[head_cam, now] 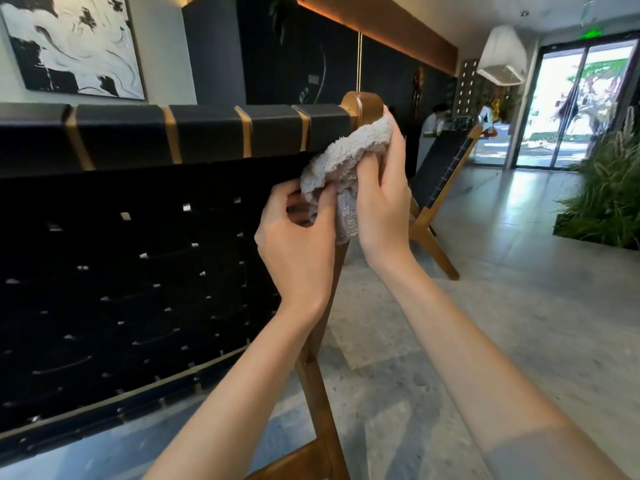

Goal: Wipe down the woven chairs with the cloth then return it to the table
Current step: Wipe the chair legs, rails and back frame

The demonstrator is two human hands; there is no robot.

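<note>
A black woven chair (145, 258) with a wooden frame fills the left of the view, seen from behind its backrest. A fluffy grey cloth (341, 161) is bunched against the top right corner of the backrest, by the wooden post. My right hand (382, 199) grips the cloth's upper part against the post. My left hand (298, 237) pinches the cloth's lower edge with curled fingers. A second woven chair (440, 161) stands further back on the right.
Grey stone floor (502, 306) stretches to the right. A planter of tall grasses (602, 188) sits at the right edge. A person stands at a counter in the background near glass doors (581, 105). A black-and-white painting (72, 46) hangs at upper left.
</note>
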